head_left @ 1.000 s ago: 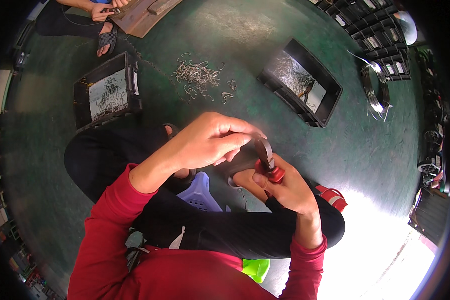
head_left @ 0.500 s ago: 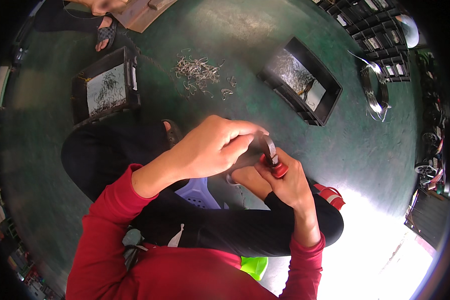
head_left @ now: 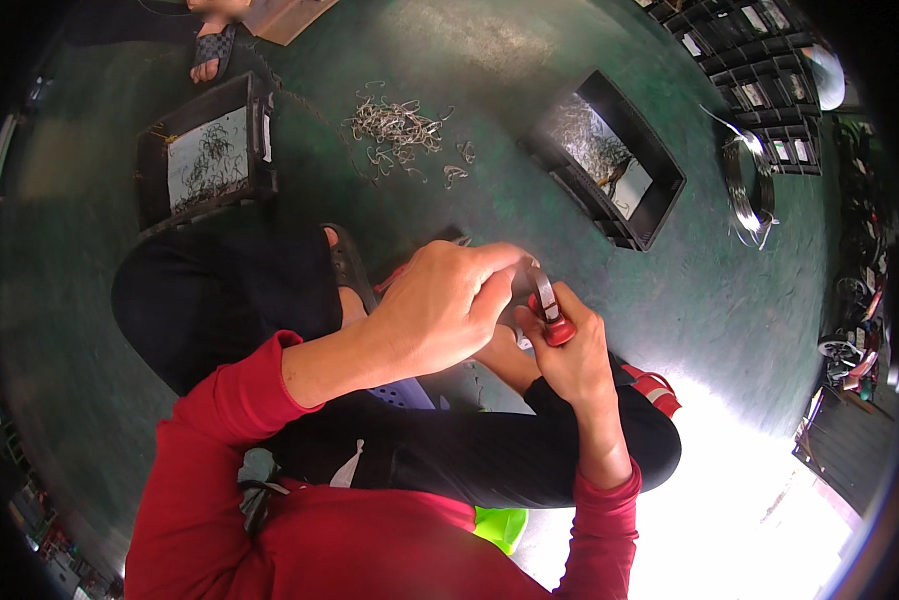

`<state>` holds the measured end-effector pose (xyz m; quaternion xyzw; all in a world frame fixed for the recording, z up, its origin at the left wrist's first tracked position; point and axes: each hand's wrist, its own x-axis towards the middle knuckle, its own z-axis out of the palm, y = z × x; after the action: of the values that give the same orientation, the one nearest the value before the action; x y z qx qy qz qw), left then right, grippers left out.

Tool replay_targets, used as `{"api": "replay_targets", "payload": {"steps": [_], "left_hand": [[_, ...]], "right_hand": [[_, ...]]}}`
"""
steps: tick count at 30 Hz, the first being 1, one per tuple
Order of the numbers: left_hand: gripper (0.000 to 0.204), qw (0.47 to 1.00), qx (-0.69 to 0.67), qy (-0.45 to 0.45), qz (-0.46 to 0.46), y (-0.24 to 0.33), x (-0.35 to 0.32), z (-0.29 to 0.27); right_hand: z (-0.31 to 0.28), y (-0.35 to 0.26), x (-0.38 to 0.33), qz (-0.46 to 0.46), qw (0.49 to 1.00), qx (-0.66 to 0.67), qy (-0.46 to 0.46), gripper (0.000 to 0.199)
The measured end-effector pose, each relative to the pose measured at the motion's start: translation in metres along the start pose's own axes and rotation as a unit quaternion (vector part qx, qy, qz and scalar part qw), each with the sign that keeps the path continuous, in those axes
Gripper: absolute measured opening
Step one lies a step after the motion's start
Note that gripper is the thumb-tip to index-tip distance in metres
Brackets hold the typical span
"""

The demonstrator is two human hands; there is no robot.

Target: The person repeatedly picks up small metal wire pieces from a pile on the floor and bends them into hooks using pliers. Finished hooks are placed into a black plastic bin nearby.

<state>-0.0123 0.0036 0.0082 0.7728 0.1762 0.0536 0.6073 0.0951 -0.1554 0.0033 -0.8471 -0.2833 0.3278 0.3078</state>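
Head view: hooks (head_left: pixel 400 127) lie between black crates (head_left: pixel 584 203), beyond the pliers (head_left: pixel 557 325)

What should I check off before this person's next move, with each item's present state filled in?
1. Right hand gripping the red-handled tool: ok, fingers wrapped around its handle.
2. Left hand clear of the tool's head: not ok, its fingertips are right beside it.
3. Workpiece between those fingertips: cannot tell, too small or hidden.
4. Metal hooks all in one pile: not ok, a few lie apart on its right.
5. Left crate and right crate standing clear of the pile: ok.
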Motion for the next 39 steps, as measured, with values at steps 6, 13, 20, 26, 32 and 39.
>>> {"api": "replay_targets", "payload": {"steps": [6,13,20,26,32,39], "left_hand": [[0.02,0.999,-0.023,0.031,-0.014,0.001,0.0,0.007],[0.016,0.997,-0.041,0.059,-0.005,0.0,-0.001,0.012],[0.027,0.997,-0.061,-0.02,-0.034,-0.006,0.004,0.004],[0.017,0.992,-0.103,-0.036,-0.068,-0.012,0.015,-0.012],[0.016,0.945,-0.305,0.031,-0.112,-0.016,0.027,-0.018],[0.017,0.933,-0.349,0.039,-0.076,-0.012,0.025,-0.014]], "right_hand": [[0.008,0.006,0.004,-0.012,0.999,0.0,0.044,0.025],[0.014,0.01,0.005,-0.026,0.996,-0.028,0.079,0.024],[0.0,0.011,0.006,-0.04,0.999,0.001,-0.016,0.026],[-0.027,0.013,0.009,0.023,0.988,0.041,-0.147,0.028],[-0.021,0.014,0.0,0.099,0.925,0.282,-0.237,0.03],[-0.004,0.014,-0.001,0.056,0.816,0.446,-0.363,0.039]]}}
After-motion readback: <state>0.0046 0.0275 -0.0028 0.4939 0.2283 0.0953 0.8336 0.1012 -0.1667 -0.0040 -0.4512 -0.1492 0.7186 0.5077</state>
